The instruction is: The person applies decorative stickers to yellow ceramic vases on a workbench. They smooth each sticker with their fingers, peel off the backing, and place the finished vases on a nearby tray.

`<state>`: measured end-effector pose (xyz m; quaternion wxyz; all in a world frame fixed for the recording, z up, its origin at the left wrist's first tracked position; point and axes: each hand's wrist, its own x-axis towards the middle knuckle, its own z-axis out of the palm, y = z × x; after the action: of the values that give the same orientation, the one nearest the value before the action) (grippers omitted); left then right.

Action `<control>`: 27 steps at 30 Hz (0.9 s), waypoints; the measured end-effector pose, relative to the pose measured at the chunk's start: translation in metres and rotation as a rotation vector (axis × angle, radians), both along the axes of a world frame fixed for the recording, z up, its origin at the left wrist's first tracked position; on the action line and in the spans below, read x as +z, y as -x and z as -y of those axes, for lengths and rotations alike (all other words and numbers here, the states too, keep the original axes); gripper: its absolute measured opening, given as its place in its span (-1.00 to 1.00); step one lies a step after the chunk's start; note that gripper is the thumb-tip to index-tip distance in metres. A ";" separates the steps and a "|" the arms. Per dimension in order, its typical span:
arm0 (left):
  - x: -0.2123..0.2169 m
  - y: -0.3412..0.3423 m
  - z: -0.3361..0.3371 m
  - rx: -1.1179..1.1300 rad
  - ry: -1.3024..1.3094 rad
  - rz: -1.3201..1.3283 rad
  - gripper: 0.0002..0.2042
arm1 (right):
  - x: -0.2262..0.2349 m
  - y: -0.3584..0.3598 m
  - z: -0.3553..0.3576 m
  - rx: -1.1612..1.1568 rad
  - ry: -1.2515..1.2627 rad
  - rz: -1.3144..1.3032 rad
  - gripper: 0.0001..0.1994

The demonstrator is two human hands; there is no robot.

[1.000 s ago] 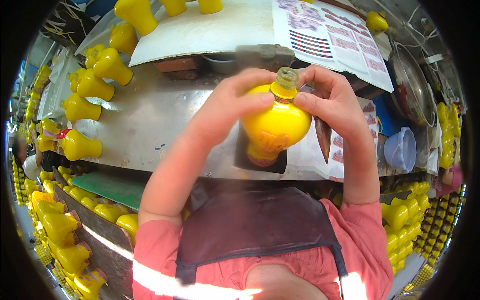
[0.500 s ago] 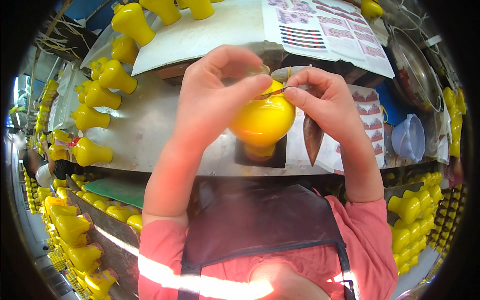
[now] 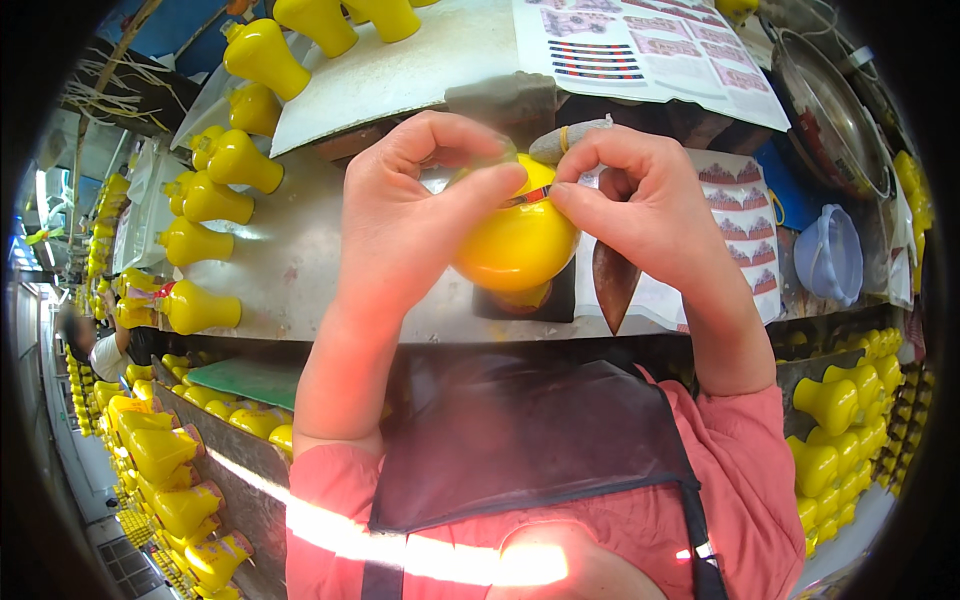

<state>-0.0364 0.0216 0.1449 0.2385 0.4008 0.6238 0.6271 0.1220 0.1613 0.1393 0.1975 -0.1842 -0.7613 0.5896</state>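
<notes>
A glossy, vase-shaped yellow bottle sits between the two hands, its foot over a black square mat; contact with the mat is hard to make out. Its smooth body swells at the shoulder and tapers below, and the fingers mostly hide its neck. Around the shoulder's top runs a thin, dark, red-patched strip. The left hand has thumb and forefinger curled at the strip's left end; whether they grip it cannot be told. The right hand pinches the other end. Right of the bottle, a brown, leaf-shaped blade points down from the right palm. Brushed-looking metal tabletop extends left of the bottle, and a matte paper printed sheet lies to its right.
</notes>
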 end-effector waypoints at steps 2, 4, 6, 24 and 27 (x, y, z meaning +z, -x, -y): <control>-0.002 0.000 0.002 -0.039 -0.004 -0.018 -0.79 | -0.001 0.001 0.000 -0.001 -0.001 -0.004 -0.91; -0.005 0.000 0.003 -0.067 -0.014 -0.061 -0.75 | -0.003 0.003 -0.002 -0.007 -0.035 -0.011 -0.91; -0.008 -0.001 0.005 -0.084 -0.025 -0.133 -0.70 | -0.005 0.005 -0.005 -0.017 -0.096 -0.025 -0.90; -0.002 -0.003 0.005 -0.036 -0.018 -0.266 -0.81 | -0.003 0.013 -0.032 0.221 0.017 0.029 -0.87; 0.005 0.002 0.011 -0.178 -0.049 -0.267 -0.80 | -0.011 0.011 -0.035 0.115 0.045 0.080 -0.86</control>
<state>-0.0381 0.0103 0.1498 0.1982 0.5402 0.5965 0.5596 0.1108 0.1960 0.1283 0.1287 -0.1679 -0.7643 0.6091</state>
